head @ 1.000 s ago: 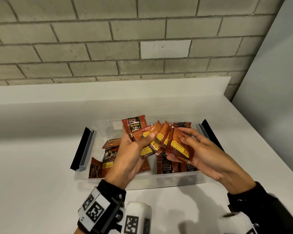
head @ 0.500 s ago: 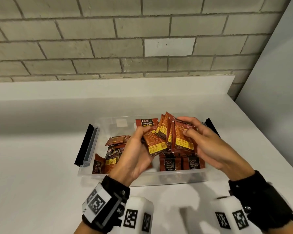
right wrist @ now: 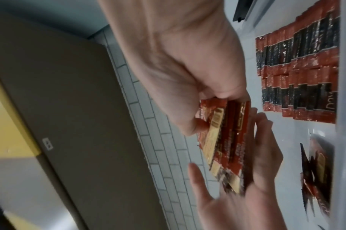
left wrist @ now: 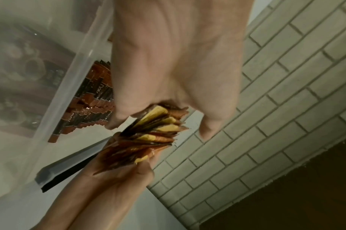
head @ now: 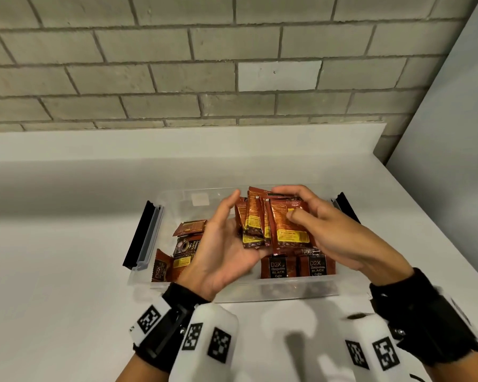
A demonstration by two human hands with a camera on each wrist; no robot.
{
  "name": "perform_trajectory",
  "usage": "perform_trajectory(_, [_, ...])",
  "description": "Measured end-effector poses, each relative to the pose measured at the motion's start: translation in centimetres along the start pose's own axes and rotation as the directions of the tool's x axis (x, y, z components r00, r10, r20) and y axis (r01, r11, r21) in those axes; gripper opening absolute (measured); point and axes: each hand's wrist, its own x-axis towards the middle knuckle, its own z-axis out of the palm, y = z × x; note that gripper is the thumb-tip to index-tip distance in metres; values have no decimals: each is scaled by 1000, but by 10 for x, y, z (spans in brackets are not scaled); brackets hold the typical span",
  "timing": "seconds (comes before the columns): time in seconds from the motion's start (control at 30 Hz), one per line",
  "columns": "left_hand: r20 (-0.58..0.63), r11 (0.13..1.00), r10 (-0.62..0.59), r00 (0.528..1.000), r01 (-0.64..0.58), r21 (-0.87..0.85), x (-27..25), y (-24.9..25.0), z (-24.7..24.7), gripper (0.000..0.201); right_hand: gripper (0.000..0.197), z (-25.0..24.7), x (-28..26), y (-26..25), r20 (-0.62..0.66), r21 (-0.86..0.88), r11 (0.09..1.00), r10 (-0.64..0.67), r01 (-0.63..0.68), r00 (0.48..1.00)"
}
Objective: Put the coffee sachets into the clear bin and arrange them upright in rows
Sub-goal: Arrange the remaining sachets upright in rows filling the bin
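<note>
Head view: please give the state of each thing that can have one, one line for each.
clear bin: lid off, partly filled.
bundle of sachets: held above the bin, bunched unevenly.
right hand: grips the bundle.
left hand: palm up under the bundle, fingers straight.
upright sachets: standing in rows, front right.
loose sachets: lying jumbled, left side.

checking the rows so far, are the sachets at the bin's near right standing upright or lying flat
Upright. The sachets stand on edge in two packed rows against the near wall of the bin, fronts facing the camera; the right wrist view shows their top edges lined up.
</note>
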Motion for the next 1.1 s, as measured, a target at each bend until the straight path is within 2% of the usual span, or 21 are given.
perform_trajectory(0.07, [-7, 999, 18, 1000, -17, 50, 3, 0, 0, 59, 37, 8, 1, 2, -28, -53, 998, -41, 39, 999])
perform_trajectory(0.17, [-18, 989, 36, 999, -33, 142, 6, -4, 3, 39, 39, 17, 4, 5, -51, -230, 969, -101, 87, 994])
perform_trajectory(0.3, [-14, 977, 58, 998, -53, 205, 7, -7, 5, 38, 40, 18, 5, 8, -7, -539, 837, -115, 93, 993])
perform_trajectory(0.37, [15, 979, 51, 999, -53, 197, 5, -2, 4, 33, 37, 16, 5, 1, 26, -587, 803, -111, 106, 993])
perform_trajectory(0.5, [26, 979, 64, 998, -68, 191, 5, 12, 4, 37, 38, 10, 12, -21, 50, -599, 791, -119, 125, 992])
perform_trajectory(0.6, [-8, 984, 68, 998, -65, 165, 7, 18, 5, 34, 51, 6, 23, -30, 69, -638, 757, -129, 143, 989])
perform_trajectory(0.7, [6, 982, 72, 997, -72, 172, 6, 23, 6, 33, 83, 4, 25, -42, 132, -654, 712, -226, 257, 965])
perform_trajectory(0.73, [14, 981, 76, 997, -77, 179, 6, 25, 6, 33, 95, 6, 25, -47, 196, -672, 676, -230, 301, 953])
perform_trajectory(0.77, [15, 980, 72, 997, -73, 186, 7, 27, 7, 35, 105, 10, 24, -50, 282, -729, 591, -202, 346, 938])
perform_trajectory(0.83, [14, 977, 65, 998, -66, 201, 9, 28, 10, 43, 116, 21, 27, -53, 424, -838, 329, -111, 436, 899])
perform_trajectory(0.87, [14, 975, 66, 998, -67, 214, 10, 28, 11, 47, 117, 27, 30, -53, 455, -854, 236, -93, 464, 885])
perform_trajectory(0.9, [19, 972, 66, 998, -69, 226, 10, 29, 12, 48, 117, 30, 34, -52, 473, -855, 191, -97, 482, 876])
perform_trajectory(0.97, [41, 970, 54, 998, -62, 235, 8, 34, 12, 41, 111, 32, 39, -52, 501, -837, 183, -125, 516, 857])
perform_trajectory(1.03, [60, 975, 39, 997, -51, 214, 4, 42, 6, 28, 94, 30, 43, -52, 506, -820, 218, -158, 530, 848])
perform_trajectory(1.1, [139, 986, 38, 990, -60, 158, 2, 50, -1, 28, 73, 28, 47, -53, 491, -810, 238, -226, 536, 841])
